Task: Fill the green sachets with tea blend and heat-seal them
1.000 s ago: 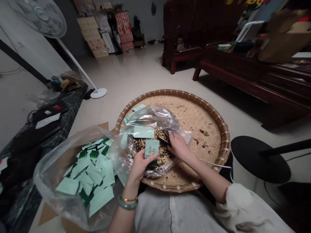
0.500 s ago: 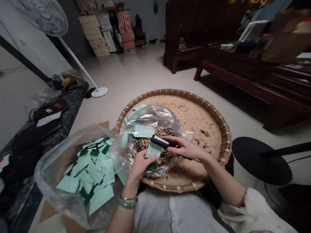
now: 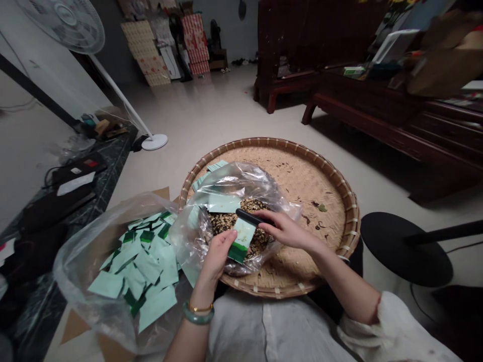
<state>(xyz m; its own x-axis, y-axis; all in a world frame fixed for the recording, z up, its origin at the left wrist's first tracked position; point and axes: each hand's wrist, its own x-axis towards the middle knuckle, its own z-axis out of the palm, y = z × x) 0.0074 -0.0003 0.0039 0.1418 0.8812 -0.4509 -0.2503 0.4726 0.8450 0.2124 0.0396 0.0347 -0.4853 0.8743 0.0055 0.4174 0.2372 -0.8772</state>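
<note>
My left hand (image 3: 217,256) grips a pale green sachet (image 3: 241,240) with a dark green lower band, tilted over the bag. My right hand (image 3: 287,231) holds a small black hand tool (image 3: 249,217), whose end lies against the sachet's top edge. Beneath both hands, a clear plastic bag (image 3: 241,178) lies open on a round woven bamboo tray (image 3: 320,196). Inside it are a coarse dried brown and cream mixture (image 3: 256,213) and a pale green sheet (image 3: 224,203). My left wrist wears a pale green bangle and a gold bracelet.
To the left, a large clear bag (image 3: 143,266) holds several pale green sachets. Dark wooden furniture (image 3: 362,100) stands at the upper right, a black round stool top (image 3: 403,249) at the right, and a white fan (image 3: 62,20) at the upper left.
The sachet has tilted and shifted right, and its top edge now meets the black tool. My right hand has come slightly lower and closer to the sachet.
</note>
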